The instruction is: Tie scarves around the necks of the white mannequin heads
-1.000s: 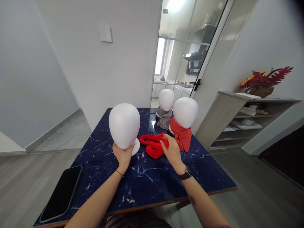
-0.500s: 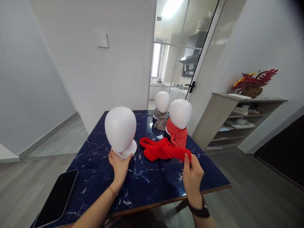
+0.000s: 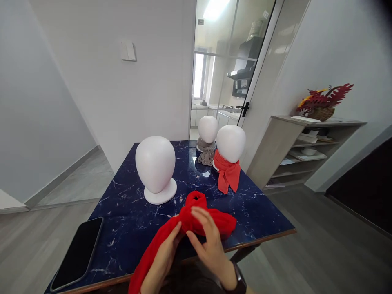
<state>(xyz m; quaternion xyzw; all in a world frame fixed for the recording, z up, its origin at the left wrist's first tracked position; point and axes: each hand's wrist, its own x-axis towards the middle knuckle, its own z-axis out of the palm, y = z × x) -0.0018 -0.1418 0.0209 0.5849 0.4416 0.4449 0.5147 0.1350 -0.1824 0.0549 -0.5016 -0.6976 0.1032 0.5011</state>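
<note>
A bright red scarf (image 3: pixel 222 222) lies bunched near the table's front edge, with a loop at its far end and a length hanging down over my left forearm. My left hand (image 3: pixel 165 251) grips it from the left, thumb on top and fingers partly hidden by the cloth. Over the scarf's middle is my right hand (image 3: pixel 210 241), thumb and fingers apart; whether it touches the cloth I cannot tell. Beyond them stands a bare white mannequin head (image 3: pixel 155 163) on its round base.
At the back right, one mannequin head (image 3: pixel 231 143) wears a coral scarf (image 3: pixel 228 173) and another (image 3: pixel 208 128) a grey scarf (image 3: pixel 206 153). A phone (image 3: pixel 78 253) lies at the table's (image 3: pixel 128 232) left front. A shelf unit (image 3: pixel 269 151) stands beyond the right side.
My left hand has let go of the bare head's base and taken hold of the red scarf. The scarf has been drawn nearer to me, and my right hand has moved left and opened.
</note>
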